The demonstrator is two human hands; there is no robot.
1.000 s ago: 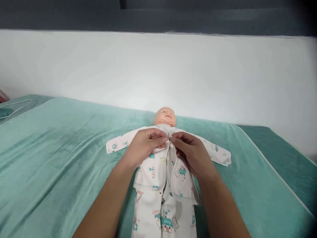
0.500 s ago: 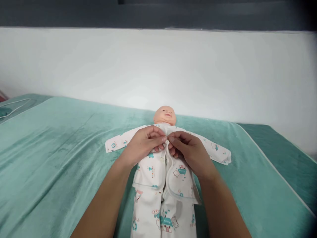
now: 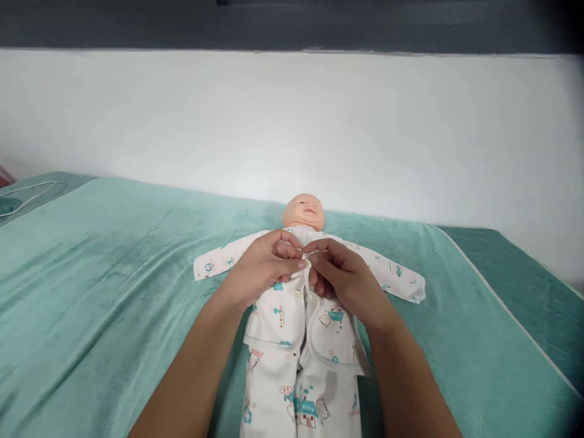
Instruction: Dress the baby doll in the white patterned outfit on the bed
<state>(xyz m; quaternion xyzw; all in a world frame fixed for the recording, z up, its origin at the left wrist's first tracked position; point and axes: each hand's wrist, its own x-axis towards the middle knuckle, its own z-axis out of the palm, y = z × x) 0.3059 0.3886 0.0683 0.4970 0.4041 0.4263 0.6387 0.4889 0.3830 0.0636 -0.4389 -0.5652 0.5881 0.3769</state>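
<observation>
A baby doll (image 3: 305, 212) lies on its back in a white printed jacket (image 3: 278, 316) and matching trousers (image 3: 271, 389). My left hand (image 3: 269, 261) and my right hand (image 3: 342, 271) meet at the jacket's front, high on the chest. Left thumb and fingers close on the front edge, beside a small pale button (image 3: 308, 263). The right thumb and fingers close on the opposite edge at the same spot. Lower down, another button (image 3: 298, 294) shows on the left panel, and the front edges hang apart there. My fingers hide part of the chest.
A green plush blanket (image 3: 114, 292) with soft folds covers the surface. Behind it rises a white wall (image 3: 292, 121) with a dark band above. A white cord (image 3: 34, 198) lies at the far left. The doll's sleeves (image 3: 406, 283) stretch out to both sides.
My fingers have shifted slightly at the jacket's edge, and the button between them now shows more. My right index finger reaches a little further left. The doll stays in place.
</observation>
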